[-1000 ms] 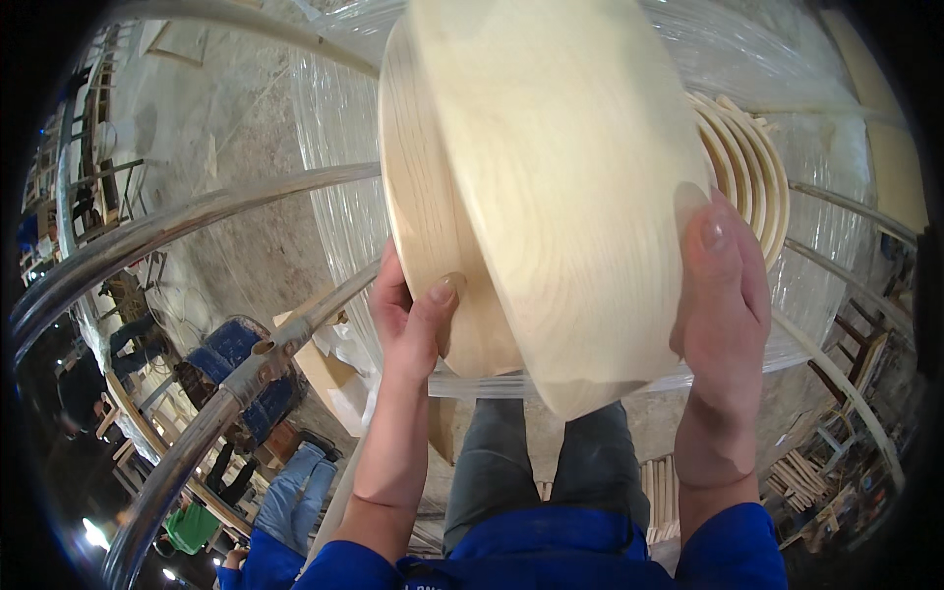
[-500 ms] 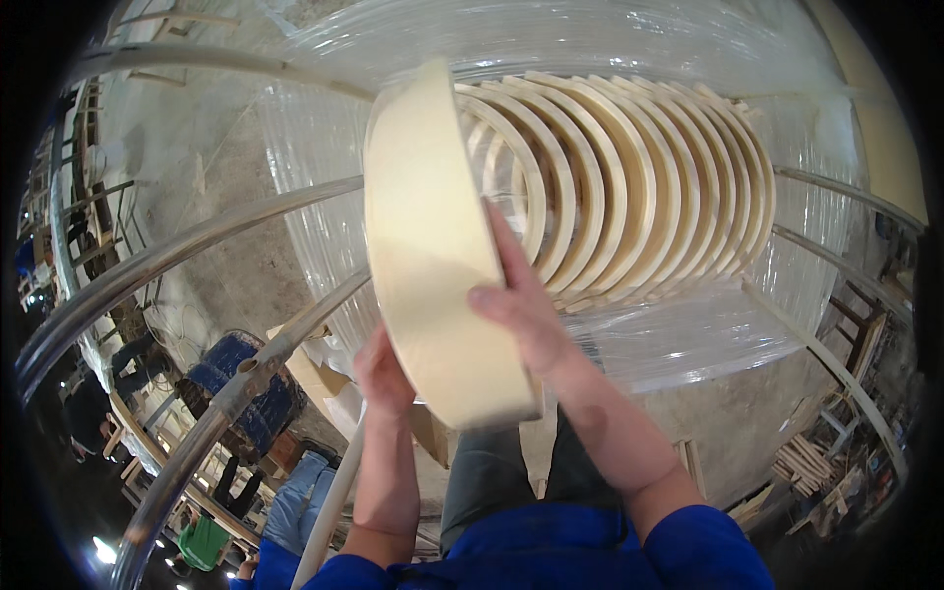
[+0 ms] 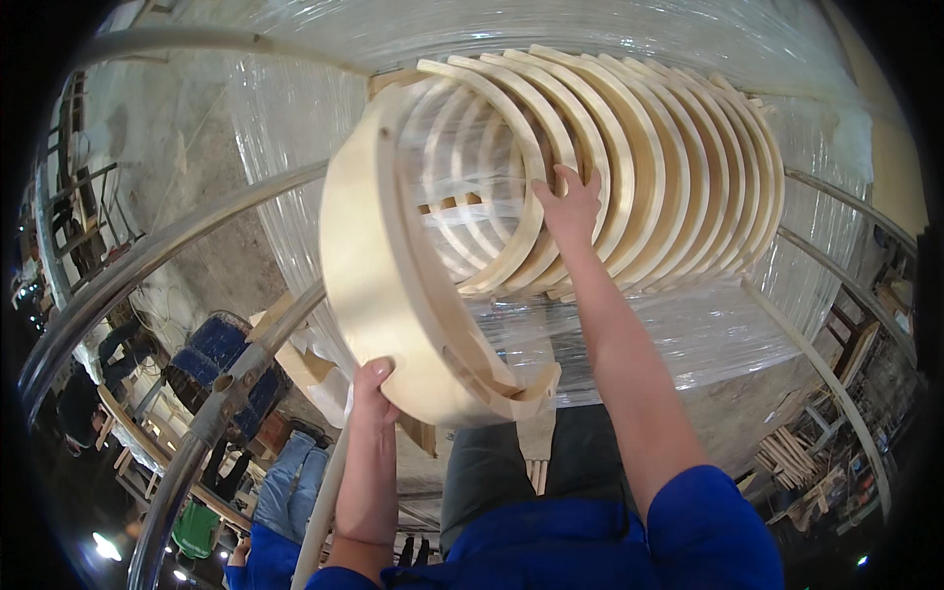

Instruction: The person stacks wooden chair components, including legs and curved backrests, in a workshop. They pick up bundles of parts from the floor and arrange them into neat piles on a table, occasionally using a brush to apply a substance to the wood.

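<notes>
A pale, curved bent-wood ring (image 3: 369, 285) is tilted in front of me on the left, its hollow side partly showing. Near its bottom edge, my left hand (image 3: 374, 390) grips it with the thumb on the outer face. To the right stands a row of similar bent-wood rings (image 3: 644, 197), set on edge one behind another. My right hand (image 3: 573, 208) is stretched out to the front rings of that row. Its thumb and fingers are spread over their edges, and whether they press on the wood I cannot tell.
Clear plastic film (image 3: 678, 334) lies under and around the row. Metal rails (image 3: 265, 202) run along the left side, with more on the right. A blue barrel (image 3: 231, 364) stands beyond the left rails, near other people. Wooden sticks (image 3: 787, 457) lie at lower right.
My right hand has let go of the bent-wood ring and moved up to the row. The ring in my left hand has shifted left and turned, showing its hollow side.
</notes>
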Demonstrator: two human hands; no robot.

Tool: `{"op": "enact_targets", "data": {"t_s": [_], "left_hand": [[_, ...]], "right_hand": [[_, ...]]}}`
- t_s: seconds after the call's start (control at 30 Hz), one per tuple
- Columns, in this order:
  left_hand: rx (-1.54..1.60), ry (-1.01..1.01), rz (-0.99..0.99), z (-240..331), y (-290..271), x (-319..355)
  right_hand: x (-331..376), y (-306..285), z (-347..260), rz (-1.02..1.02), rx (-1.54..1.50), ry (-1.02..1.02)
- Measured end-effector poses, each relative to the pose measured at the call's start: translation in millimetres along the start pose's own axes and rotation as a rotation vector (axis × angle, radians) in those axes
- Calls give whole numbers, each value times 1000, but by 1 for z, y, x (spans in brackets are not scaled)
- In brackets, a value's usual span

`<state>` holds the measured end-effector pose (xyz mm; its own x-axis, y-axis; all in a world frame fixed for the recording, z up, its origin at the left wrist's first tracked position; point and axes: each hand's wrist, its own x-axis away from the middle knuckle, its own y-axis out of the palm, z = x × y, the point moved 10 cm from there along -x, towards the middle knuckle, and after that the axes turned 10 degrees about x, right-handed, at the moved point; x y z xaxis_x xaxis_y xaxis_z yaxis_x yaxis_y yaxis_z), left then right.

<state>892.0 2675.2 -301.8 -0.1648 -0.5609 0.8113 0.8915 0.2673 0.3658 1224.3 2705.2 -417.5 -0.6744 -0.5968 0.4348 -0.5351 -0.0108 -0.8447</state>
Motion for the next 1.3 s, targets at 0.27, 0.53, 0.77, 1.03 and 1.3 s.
{"op": "enact_targets", "data": {"t_s": [0.27, 0.53, 0.77, 1.03, 1.3], "left_hand": [[143, 209, -15, 11, -22, 41], [123, 357, -67, 28, -9, 73], [41, 454, -188, 76, 16, 100], [-125, 706, -28, 134, 53, 141], [-308, 619, -111, 84, 172, 237]], "right_hand": [[-18, 43, 12, 58, 112, 98], [-26, 56, 38, -140, 86, 160], [19, -20, 36, -4, -52, 68], [137, -283, 109, 517, -329, 47], [364, -477, 270, 1122, -145, 21]]}}
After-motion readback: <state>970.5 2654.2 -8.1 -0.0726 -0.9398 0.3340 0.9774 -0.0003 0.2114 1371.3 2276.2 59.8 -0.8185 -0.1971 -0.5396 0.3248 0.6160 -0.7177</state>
